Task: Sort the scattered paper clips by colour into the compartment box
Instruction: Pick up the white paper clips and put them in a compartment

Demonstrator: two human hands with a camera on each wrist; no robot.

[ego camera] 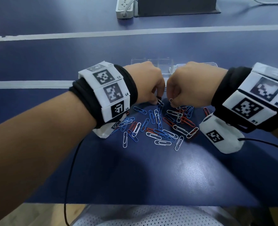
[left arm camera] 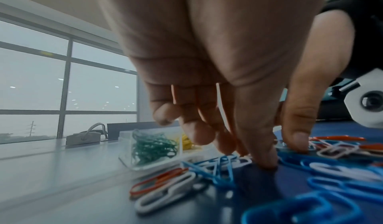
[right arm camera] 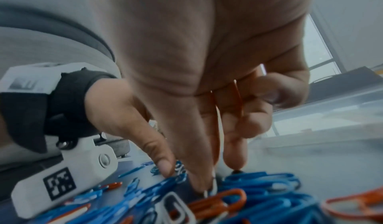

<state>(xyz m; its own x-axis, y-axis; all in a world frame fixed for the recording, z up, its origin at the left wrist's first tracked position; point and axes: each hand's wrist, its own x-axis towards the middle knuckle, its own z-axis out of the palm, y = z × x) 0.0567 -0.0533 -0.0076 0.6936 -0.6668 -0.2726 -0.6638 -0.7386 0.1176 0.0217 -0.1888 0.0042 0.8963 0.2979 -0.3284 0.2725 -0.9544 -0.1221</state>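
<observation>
The head view looks forward and steeply down from above the desk (ego camera: 151,173), taking in both wrists and the scattered paper clips (ego camera: 157,128). The left wrist view sits low, very near the desk, facing along the fingers (left arm camera: 263,153) toward the compartment box (left arm camera: 153,147) and far windows. The right wrist view, equally close, faces along its own fingers (right arm camera: 199,175), and shares the clip pile and the opposite hand with the other views.

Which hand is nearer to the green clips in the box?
The left hand. The green clips lie in the box just beyond and left of its fingers. The right hand works farther right, across the pile.
</observation>
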